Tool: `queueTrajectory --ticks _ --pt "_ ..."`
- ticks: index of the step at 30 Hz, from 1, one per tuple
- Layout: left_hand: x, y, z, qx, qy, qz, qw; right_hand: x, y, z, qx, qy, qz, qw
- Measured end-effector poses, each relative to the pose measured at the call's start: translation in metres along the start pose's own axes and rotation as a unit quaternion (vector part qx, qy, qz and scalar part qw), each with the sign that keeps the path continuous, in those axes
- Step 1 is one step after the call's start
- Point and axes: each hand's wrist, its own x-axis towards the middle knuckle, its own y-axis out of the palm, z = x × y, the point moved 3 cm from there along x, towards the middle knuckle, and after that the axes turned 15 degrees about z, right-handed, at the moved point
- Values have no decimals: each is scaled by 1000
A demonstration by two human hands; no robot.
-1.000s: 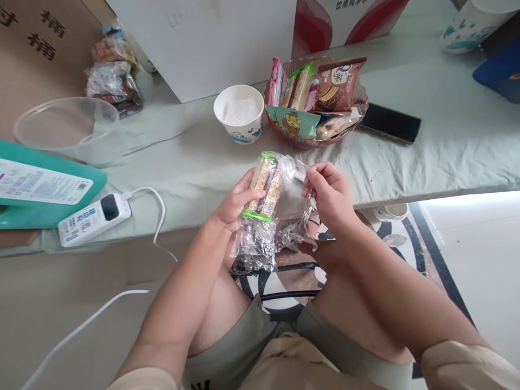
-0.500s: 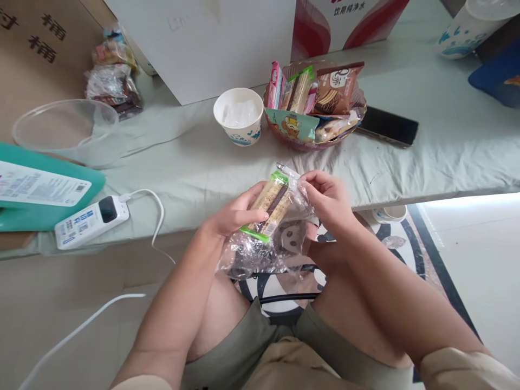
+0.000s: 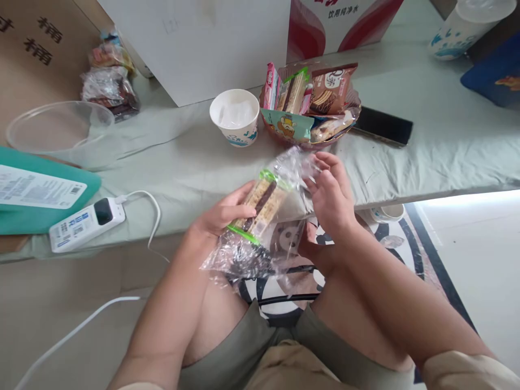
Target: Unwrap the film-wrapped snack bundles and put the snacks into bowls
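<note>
Wrapped bar (image 3: 266,200) in left fingers (image 3: 239,212), near right fingers (image 3: 335,166)

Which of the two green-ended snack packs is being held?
The held pack is the one under the left hand's thumb, in front of the bowl; the other green-ended pack sits inside that bowl.

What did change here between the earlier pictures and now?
The snack in the left hand has come lower in view and leans more to the right. The right hand has loosened its pinch on the wrap; whether it still touches it is unclear. The cup, bowl and phone stayed put.
</note>
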Motion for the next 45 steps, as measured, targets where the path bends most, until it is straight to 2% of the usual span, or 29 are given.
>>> queueTrajectory --ticks 3,6,9,12,15,17,20,22,24,26,29,32,34,36,38,42,45 --pt "12 -6 6 56 83 -84 991 -6 6 -1 -9 46 42 998" --pt "20 -5 10 80 98 -112 986 -10 16 4 -97 93 85 987" --pt "21 -2 9 33 108 -122 986 -8 17 10 -134 113 53 983" --pt "19 -3 3 -41 120 -149 981 -3 11 10 -69 129 -10 989" --pt "17 -6 -3 -94 114 -183 972 0 4 5 -39 148 -36 988" --pt "18 -9 -3 -104 102 -210 967 -2 0 8 -81 101 -68 989" --pt "21 -14 4 -65 89 -249 962 -12 0 25 -215 -69 -119 967" --pt "23 -15 11 1 89 -279 956 -20 10 35 -290 -156 -78 941" --pt "23 -15 17 61 96 -306 945 -23 24 38 -329 -183 9 926" --pt "24 -14 21 82 106 -322 937 -23 35 35 -333 -146 68 929" --pt "29 -9 23 44 113 -311 943 -17 40 22 -281 -6 86 956" --pt "35 0 22 -31 97 -268 958 -12 40 10 -185 132 101 969" --pt "38 8 20 -82 67 -229 968 -10 39 6 -144 176 109 968" --pt "39 15 18 -118 43 -203 971 -8 38 5 -142 189 112 965" --pt "38 18 15 -137 53 -206 968 -8 38 4 -143 189 115 965" --pt "34 8 5 -144 154 -248 946 -9 40 4 -82 159 123 976" --pt "30 -3 0 -157 198 -281 926 -9 40 4 -18 118 118 986"
